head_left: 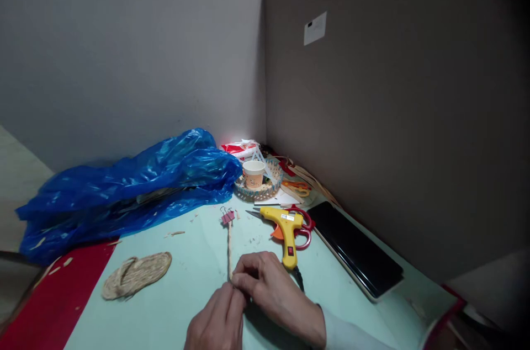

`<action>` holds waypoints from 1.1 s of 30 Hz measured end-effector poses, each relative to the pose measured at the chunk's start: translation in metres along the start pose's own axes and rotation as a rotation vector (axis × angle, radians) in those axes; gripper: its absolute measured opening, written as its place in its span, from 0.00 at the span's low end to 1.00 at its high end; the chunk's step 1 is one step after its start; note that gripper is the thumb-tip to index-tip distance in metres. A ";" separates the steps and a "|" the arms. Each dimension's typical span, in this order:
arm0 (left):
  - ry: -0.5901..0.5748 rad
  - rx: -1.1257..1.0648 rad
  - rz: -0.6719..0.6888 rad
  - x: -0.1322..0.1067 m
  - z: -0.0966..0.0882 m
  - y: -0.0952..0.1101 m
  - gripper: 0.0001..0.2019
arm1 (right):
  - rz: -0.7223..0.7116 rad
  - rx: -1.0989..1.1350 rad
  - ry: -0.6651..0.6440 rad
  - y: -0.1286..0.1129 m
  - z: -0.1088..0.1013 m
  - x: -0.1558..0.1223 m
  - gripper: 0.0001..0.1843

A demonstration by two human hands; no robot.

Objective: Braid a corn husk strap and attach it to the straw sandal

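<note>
Left hand (218, 319) and right hand (275, 296), grip pinching a cord (229, 248), sit near a glue gun (287, 222) overlapping scissors (309, 222).

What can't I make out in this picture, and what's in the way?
Head view: near end of the pale strand, hidden by the left hand and right hand.
Head view: left hand's wrist, cut off by the bottom edge.
Head view: contents of the blue plastic bag, hidden by its folds.
Head view: print on the white wall label, too small.
</note>
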State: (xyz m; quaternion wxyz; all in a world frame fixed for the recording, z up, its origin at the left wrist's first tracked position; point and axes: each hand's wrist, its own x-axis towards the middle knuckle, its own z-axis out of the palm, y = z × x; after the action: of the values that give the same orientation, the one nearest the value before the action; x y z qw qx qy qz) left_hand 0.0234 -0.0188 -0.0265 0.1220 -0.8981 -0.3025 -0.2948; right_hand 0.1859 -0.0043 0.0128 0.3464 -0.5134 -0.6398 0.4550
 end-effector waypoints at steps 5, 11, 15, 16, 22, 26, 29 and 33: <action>-0.044 0.006 0.003 0.002 -0.007 0.002 0.11 | 0.028 0.034 0.002 0.003 0.003 0.003 0.07; -0.049 -0.063 0.007 0.002 -0.009 -0.002 0.11 | 0.060 0.097 -0.014 0.003 0.003 0.002 0.08; -0.015 -0.131 -0.013 0.000 -0.010 0.000 0.11 | 0.080 0.121 -0.030 0.004 0.002 0.003 0.07; -0.006 -0.151 -0.036 0.000 -0.012 0.002 0.11 | 0.084 0.121 -0.032 0.004 0.001 0.003 0.07; -0.030 -0.682 -0.773 0.016 -0.020 -0.001 0.04 | 0.089 0.120 -0.045 0.000 -0.002 0.002 0.07; -0.287 -1.159 -1.170 0.026 -0.015 -0.014 0.14 | 0.050 0.080 -0.044 -0.001 -0.002 -0.001 0.10; -0.322 -1.249 -1.159 0.030 -0.012 -0.016 0.15 | 0.020 0.018 -0.015 0.000 -0.002 -0.003 0.10; -0.321 -1.304 -1.165 0.033 -0.014 -0.011 0.14 | -0.007 -0.060 -0.005 0.000 -0.003 -0.004 0.11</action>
State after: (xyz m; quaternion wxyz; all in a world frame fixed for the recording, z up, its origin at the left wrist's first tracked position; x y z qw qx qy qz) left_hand 0.0311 -0.0002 0.0054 -0.6269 -0.5228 -0.4969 -0.2945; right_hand 0.1894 -0.0077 0.0136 0.3308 -0.5200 -0.6560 0.4356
